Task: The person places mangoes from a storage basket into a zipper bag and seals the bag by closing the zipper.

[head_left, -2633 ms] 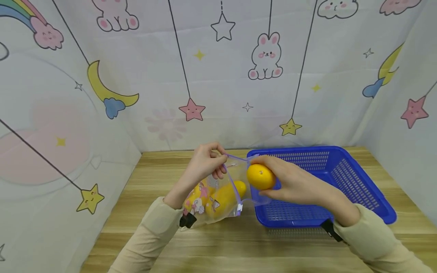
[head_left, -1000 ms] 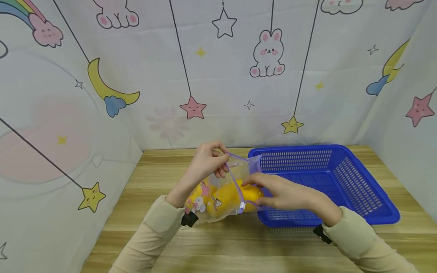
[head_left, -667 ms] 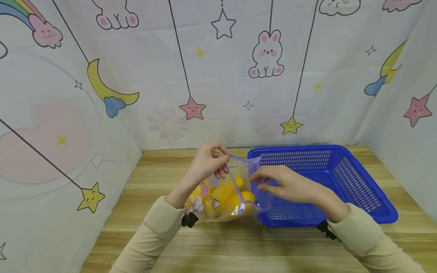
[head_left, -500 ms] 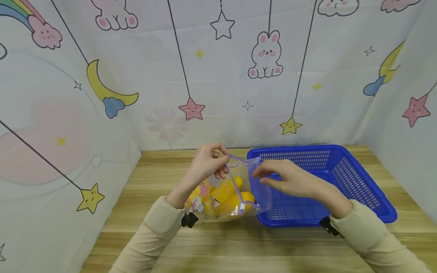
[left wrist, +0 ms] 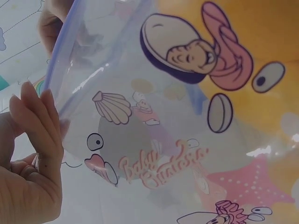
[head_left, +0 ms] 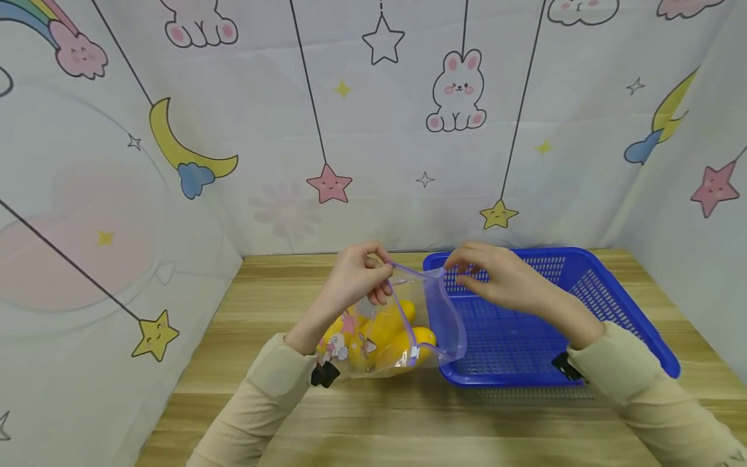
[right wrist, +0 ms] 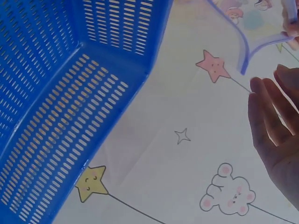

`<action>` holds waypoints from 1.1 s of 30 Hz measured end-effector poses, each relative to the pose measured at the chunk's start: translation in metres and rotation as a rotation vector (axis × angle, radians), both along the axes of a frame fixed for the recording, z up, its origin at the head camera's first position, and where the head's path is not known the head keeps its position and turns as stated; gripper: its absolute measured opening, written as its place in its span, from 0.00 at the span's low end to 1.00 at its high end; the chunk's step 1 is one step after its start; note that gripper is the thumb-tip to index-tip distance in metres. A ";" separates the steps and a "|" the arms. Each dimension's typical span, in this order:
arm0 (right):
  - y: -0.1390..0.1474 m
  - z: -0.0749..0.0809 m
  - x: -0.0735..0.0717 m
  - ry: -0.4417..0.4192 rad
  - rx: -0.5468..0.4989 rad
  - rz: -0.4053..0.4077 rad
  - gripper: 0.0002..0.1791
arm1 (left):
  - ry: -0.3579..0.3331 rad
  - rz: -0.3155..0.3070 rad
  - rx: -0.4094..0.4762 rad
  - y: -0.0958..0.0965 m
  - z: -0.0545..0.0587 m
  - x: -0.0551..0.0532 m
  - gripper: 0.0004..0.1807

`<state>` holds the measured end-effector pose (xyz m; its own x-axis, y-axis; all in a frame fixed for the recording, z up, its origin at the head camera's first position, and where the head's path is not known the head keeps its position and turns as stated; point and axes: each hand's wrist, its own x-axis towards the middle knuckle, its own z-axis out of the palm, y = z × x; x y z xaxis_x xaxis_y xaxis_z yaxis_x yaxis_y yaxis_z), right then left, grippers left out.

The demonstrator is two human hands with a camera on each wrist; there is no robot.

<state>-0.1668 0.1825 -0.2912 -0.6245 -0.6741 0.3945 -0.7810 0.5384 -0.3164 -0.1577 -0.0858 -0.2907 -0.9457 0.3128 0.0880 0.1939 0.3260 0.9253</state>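
zip bag (head_left: 385,324) w/ yellow fruit, beside blue basket (head_left: 613,311): left hand (head_left: 350,279) pinches rim, right hand (head_left: 496,275) loose at rim; keep mouth aligned.

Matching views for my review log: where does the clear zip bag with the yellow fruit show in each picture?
Head: zip bag at centre, on the table just left of the blue basket, its rim pinched by the left hand.
Left wrist: it fills nearly the whole frame, cartoon print up close.
Right wrist: only its purple zip rim shows, top right.
Shared landmark: that purple zip rim.
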 end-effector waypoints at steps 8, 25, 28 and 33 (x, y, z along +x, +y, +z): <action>-0.008 -0.007 -0.009 -0.053 0.057 -0.002 0.19 | 0.001 0.002 -0.008 0.000 0.003 0.002 0.07; -0.015 -0.026 -0.020 -0.009 0.049 -0.001 0.16 | -0.001 -0.025 -0.017 0.002 0.002 0.000 0.06; -0.016 -0.027 -0.021 0.004 0.034 -0.011 0.15 | 0.003 -0.034 -0.014 0.001 0.001 0.000 0.07; -0.018 -0.028 -0.019 0.005 0.018 -0.024 0.12 | 0.005 -0.030 -0.013 0.002 0.000 0.002 0.05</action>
